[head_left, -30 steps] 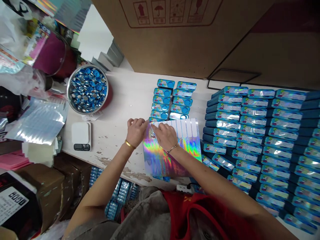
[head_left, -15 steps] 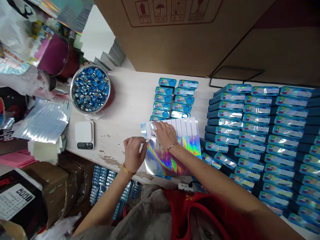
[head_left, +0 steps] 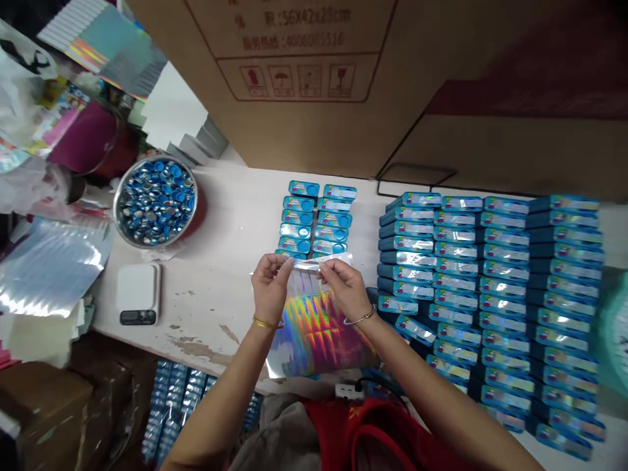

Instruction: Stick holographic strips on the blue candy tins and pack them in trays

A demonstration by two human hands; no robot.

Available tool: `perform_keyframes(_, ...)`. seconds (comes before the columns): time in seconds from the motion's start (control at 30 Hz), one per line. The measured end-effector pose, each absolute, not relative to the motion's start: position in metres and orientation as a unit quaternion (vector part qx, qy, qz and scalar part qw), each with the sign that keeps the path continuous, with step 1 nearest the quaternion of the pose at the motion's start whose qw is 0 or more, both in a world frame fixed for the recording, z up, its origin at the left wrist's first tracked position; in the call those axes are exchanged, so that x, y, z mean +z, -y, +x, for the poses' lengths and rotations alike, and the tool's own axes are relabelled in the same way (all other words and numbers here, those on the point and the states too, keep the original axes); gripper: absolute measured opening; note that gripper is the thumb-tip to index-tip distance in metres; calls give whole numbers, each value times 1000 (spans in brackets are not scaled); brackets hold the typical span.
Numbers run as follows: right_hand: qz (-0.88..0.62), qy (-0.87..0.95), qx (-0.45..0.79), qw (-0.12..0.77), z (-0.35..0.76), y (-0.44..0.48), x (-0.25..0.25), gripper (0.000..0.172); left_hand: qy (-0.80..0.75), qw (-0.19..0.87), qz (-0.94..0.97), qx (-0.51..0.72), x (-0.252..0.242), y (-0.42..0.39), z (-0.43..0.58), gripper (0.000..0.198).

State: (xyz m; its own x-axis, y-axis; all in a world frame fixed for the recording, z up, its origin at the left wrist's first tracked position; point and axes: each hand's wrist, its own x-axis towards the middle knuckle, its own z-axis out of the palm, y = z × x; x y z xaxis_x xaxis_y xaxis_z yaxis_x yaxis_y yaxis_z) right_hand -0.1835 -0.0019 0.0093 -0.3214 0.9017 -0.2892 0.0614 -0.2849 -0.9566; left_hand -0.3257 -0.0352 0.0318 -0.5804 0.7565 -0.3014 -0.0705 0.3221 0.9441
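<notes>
We are pinching a holographic sheet by its top edge at six o'clock, left hand and right hand just apart; peeling looks next.

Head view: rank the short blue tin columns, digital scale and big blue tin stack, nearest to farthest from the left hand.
Left hand:
1. Short blue tin columns, ahead.
2. Digital scale, left.
3. Big blue tin stack, far right.
</notes>
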Motion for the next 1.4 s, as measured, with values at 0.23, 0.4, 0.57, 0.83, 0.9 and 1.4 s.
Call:
perform_keyframes(0.23, -557, 562, 502, 348, -139, -76, -14, 32, -718, 260, 430, 481, -11, -51, -295, 10)
perform_keyframes(0.4, -578, 613, 446, 303, -135, -106, -38, 32, -774, 176, 472, 384, -30, -84, -286, 10)
perform_keyframes(0.57, -588, 644, 409, 269, -136, -114, -54, 31, -806, 157, 488, 298, -36, -91, -282, 6)
perform_keyframes(0.83, -602, 533, 481, 350, -148, -99, -87, 38, -837, 135, 460, 263, -36, -96, -286, 49)
perform_keyframes(0.9, -578, 541, 497, 354, -149, -93, -94, 46, -845, 133, 449, 258, -36, -99, -285, 60)
perform_keyframes(1.4, -321, 901, 274, 98, -227, -8, -5, 40, -746, 190, 623, 136, 16, 68, -437, 26)
